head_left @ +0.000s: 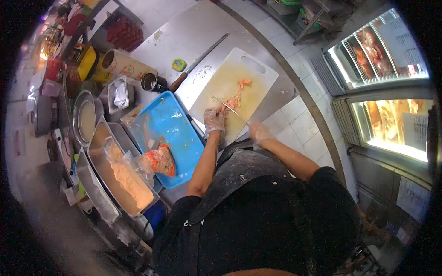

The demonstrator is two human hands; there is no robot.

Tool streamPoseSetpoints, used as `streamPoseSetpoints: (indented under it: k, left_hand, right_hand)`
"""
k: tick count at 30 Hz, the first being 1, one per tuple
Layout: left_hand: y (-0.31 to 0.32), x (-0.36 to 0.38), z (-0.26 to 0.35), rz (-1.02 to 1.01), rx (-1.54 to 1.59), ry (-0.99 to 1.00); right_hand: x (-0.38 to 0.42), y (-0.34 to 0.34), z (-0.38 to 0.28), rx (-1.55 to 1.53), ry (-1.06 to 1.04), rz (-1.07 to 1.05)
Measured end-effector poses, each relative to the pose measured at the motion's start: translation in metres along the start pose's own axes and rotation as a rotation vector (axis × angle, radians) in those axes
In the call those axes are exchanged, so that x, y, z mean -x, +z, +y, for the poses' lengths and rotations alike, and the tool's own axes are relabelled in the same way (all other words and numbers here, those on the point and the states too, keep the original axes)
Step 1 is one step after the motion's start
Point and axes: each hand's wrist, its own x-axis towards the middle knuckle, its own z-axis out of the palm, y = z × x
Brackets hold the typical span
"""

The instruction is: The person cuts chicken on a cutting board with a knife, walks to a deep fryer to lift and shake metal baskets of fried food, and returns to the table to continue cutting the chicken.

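A white cutting board [251, 69], its middle stained yellowish, lies at an angle on the metal table. Small orange-pink pieces of what looks like raw meat [235, 99] run across it, with a separate little clump farther up. My right hand [260, 132], in a clear plastic glove and slightly blurred, grips a knife [237, 113] whose handle is mostly hidden. The blade reaches left over the board to the pieces. My left hand [213, 119], also gloved, rests at the board's left edge with curled fingers pressed on the meat beside the blade.
Left of the board are a blue tray [184, 154] with a bag of food [159, 161], and a metal pan [99, 142] holding orange powder. A long sharpening steel [202, 57] lies beyond, near a dark cup [153, 83]. Lit display fridges [391, 124] stand at right.
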Motion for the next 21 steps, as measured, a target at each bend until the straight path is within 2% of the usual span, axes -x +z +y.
streamPoseSetpoints:
  k: [2,4,6,9,11,13,15,17,19,20,21]
  left_hand:
    - [-0.02,-0.002,0.022,-0.016,-0.02,-0.056]
    - [-0.027,-0.007,0.026,-0.033,-0.035,-0.076]
    - [-0.022,0.0,0.014,-0.057,0.121,-0.17]
    - [-0.012,-0.002,0.002,-0.035,0.109,-0.137]
    - [-0.008,0.002,-0.003,-0.048,0.097,-0.126]
    - [-0.005,0.001,-0.005,-0.105,0.054,-0.162]
    - [0.002,0.003,-0.005,-0.067,0.106,-0.2]
    - [0.001,0.005,-0.004,-0.024,0.154,-0.246]
    - [-0.008,-0.001,0.003,-0.041,0.022,-0.119]
    - [-0.008,0.001,0.0,-0.038,0.022,-0.126]
    - [-0.005,0.001,-0.006,-0.051,0.051,-0.107]
  right_hand:
    - [0.005,0.003,0.008,0.069,0.186,-0.093]
    - [0.0,-0.012,-0.006,0.027,0.148,-0.09]
    - [-0.014,-0.017,-0.02,-0.026,0.127,-0.089]
    - [-0.043,-0.011,-0.045,-0.017,0.16,-0.1]
    - [-0.044,-0.012,-0.053,-0.072,0.03,0.033]
    - [-0.045,0.002,-0.035,0.004,-0.002,0.029]
    - [-0.033,0.017,-0.011,0.081,-0.03,0.018]
    - [-0.013,0.028,0.009,0.05,0.104,-0.031]
    - [-0.013,0.028,0.013,0.079,0.123,-0.106]
    - [-0.011,0.029,0.014,0.092,0.156,-0.172]
    - [-0.014,0.018,0.003,0.087,0.045,-0.137]
